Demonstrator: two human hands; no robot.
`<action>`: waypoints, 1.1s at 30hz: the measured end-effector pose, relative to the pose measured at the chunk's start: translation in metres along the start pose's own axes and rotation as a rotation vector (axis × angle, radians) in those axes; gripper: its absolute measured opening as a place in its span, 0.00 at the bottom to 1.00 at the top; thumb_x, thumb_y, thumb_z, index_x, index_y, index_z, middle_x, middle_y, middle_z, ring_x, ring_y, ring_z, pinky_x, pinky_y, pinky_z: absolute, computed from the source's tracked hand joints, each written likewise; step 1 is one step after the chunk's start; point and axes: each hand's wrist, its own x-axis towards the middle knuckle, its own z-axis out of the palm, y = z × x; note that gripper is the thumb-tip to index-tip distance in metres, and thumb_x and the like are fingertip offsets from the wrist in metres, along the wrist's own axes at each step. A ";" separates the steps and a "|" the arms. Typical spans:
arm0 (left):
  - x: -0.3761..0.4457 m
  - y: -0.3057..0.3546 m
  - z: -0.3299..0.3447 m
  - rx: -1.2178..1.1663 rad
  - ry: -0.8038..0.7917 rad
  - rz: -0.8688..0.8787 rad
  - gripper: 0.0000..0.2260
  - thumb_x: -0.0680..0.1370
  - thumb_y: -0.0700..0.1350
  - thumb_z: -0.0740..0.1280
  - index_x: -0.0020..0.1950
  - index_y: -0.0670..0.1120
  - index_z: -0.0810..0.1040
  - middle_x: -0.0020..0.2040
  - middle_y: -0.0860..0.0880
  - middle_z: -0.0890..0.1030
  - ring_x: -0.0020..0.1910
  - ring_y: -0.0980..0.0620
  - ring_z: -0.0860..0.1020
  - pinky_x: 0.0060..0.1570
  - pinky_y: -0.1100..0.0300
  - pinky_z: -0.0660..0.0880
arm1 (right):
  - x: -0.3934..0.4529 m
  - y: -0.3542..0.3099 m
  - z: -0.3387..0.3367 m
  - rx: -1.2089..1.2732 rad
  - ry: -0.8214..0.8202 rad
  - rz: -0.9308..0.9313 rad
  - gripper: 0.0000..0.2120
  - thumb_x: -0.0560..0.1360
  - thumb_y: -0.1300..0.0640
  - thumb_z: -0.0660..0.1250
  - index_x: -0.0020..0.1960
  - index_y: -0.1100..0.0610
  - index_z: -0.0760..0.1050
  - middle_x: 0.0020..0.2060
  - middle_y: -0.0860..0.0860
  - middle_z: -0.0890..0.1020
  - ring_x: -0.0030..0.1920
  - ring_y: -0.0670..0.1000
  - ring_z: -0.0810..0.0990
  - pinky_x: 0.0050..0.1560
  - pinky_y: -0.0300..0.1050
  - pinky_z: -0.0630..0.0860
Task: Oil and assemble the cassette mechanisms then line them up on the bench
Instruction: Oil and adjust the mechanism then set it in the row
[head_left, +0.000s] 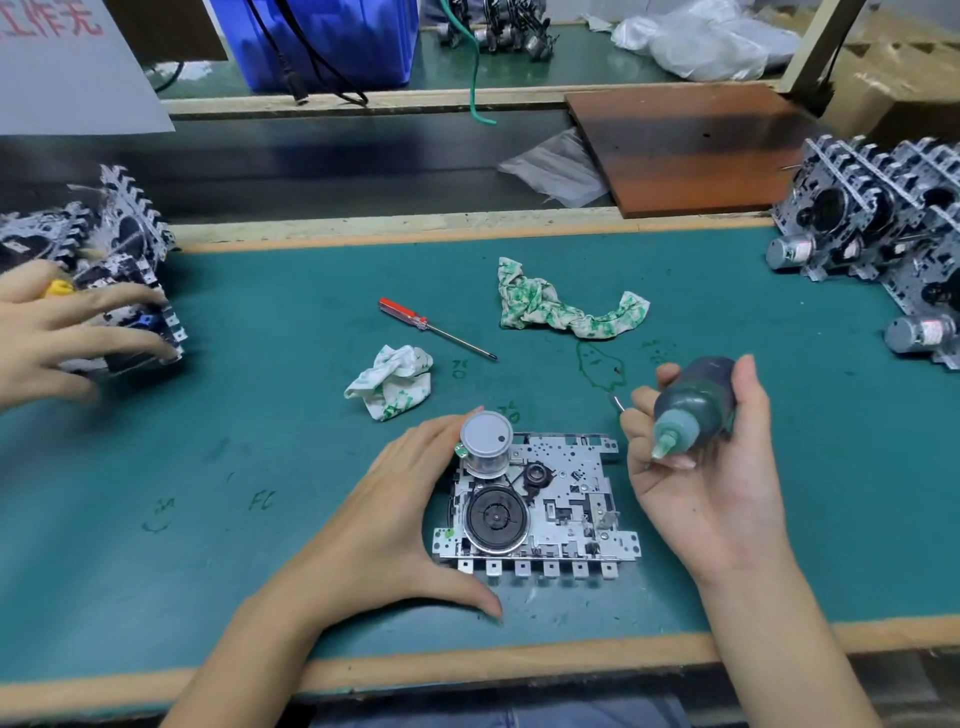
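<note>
A metal cassette mechanism (563, 512) lies flat on the green bench mat (249, 415), with a black flywheel at its lower left and a grey motor (485, 442) standing at its upper left corner. My left hand (382, 525) cups its left side, fingers curled by the motor and thumb along the front edge. Just right of the mechanism, my right hand (711, 488) grips a dark oil bottle (698, 397), its nozzle pointing down and left. A thin metal pin sticks out between the fingers of that hand.
Assembled mechanisms (883, 234) stand in rows at the right edge. At far left, another person's hand (57, 332) rests on a pile of mechanisms (127, 244). A red screwdriver (431, 332) and two green-stained rags (561, 312) (389, 382) lie mid-bench. A brown board (691, 145) sits behind.
</note>
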 end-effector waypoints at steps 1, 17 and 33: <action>0.000 0.000 0.000 0.002 0.011 -0.001 0.47 0.57 0.69 0.74 0.71 0.63 0.56 0.69 0.68 0.60 0.70 0.64 0.62 0.69 0.65 0.59 | 0.000 0.000 0.000 0.001 -0.001 0.003 0.22 0.58 0.42 0.70 0.42 0.57 0.71 0.26 0.49 0.71 0.20 0.44 0.69 0.17 0.30 0.64; 0.000 0.000 0.000 -0.007 0.017 -0.013 0.46 0.57 0.69 0.74 0.71 0.61 0.59 0.69 0.68 0.60 0.70 0.63 0.62 0.69 0.62 0.59 | -0.001 0.002 -0.001 -0.043 0.001 0.010 0.19 0.68 0.41 0.63 0.44 0.57 0.71 0.26 0.49 0.72 0.20 0.43 0.70 0.18 0.30 0.64; 0.002 0.004 0.001 0.036 0.033 -0.008 0.47 0.57 0.69 0.74 0.71 0.59 0.58 0.68 0.67 0.61 0.68 0.65 0.63 0.67 0.67 0.59 | 0.000 0.003 -0.002 -0.078 0.002 0.013 0.18 0.68 0.41 0.63 0.43 0.56 0.71 0.26 0.49 0.72 0.21 0.43 0.71 0.19 0.31 0.64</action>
